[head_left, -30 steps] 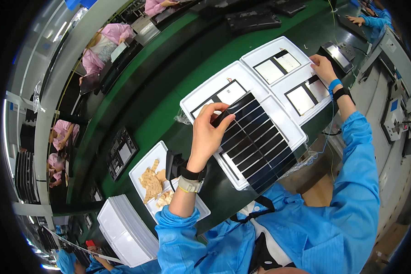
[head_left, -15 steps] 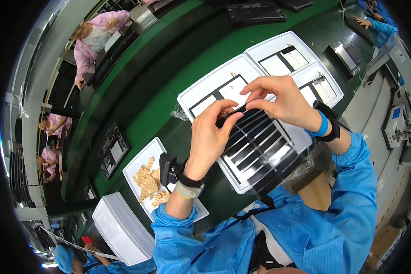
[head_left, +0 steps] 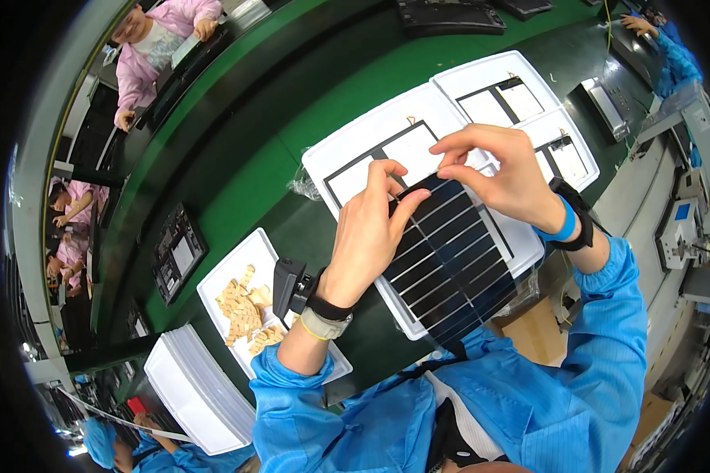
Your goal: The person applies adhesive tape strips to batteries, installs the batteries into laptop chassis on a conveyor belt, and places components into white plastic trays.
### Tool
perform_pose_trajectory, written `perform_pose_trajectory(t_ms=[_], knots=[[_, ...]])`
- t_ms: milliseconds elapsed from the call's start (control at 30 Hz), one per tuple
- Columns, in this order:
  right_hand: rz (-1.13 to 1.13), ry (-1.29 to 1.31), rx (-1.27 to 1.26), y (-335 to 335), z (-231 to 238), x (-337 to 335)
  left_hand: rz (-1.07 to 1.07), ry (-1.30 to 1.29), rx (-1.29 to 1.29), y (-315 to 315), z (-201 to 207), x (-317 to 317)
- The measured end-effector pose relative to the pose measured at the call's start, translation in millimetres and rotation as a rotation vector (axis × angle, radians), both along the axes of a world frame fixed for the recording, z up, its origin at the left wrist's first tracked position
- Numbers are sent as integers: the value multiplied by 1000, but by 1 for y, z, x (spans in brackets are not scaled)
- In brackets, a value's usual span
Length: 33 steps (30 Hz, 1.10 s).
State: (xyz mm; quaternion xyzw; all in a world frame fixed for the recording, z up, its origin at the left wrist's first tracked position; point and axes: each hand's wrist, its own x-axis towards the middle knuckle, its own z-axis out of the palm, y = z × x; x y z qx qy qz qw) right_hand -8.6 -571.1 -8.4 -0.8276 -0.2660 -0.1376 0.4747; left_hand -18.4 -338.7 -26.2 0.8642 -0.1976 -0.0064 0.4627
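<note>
A sheet of black strips (head_left: 450, 260) with pale gaps between the rows hangs below my hands. My left hand (head_left: 371, 225) pinches its upper edge between thumb and fingers. At the sheet's upper right corner, my right hand (head_left: 501, 173) has thumb and forefinger pressed together; whether they grip the sheet or a small piece of it is too fine to see. Behind the sheet lies a white tray (head_left: 323, 154) bearing a flat black-framed part with white panels (head_left: 406, 150). The sheet and my hands cover much of that tray.
Two more white trays with similar panelled parts, one of them the upper tray (head_left: 448, 81), adjoin at the right. Left of my forearm, a tray (head_left: 213, 281) holds tan pieces (head_left: 243, 311). Stacked white trays (head_left: 193, 386) and a black device housing (head_left: 179, 252) stand further left. Co-workers sit around.
The sheet, smeared by motion before, now shows sharply. My right fingertips have shifted slightly right, and a wider space shows between the two hands' fingertips.
</note>
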Motion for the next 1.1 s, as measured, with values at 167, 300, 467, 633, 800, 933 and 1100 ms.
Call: perform_pose_trajectory(t_ms=[167,300,467,633,800,933,1100], knots=[[-100,108,187,-5,4,16,-40,33,201,16,3,10],[-103,320,96,-14,10,51,-18,-181,407,21,0,19],[37,597,23,-5,-24,100,1,-453,438,14,-36,32],[-13,623,-44,-1,-32,107,13,-445,387,16,-42,35],[-42,622,-62,0,-32,108,11,-429,356,16,-45,38],[-21,628,-20,0,-33,108,-11,-425,481,15,-42,39],[-47,554,-100,-1,-33,107,2,-414,483,12,-43,40]])
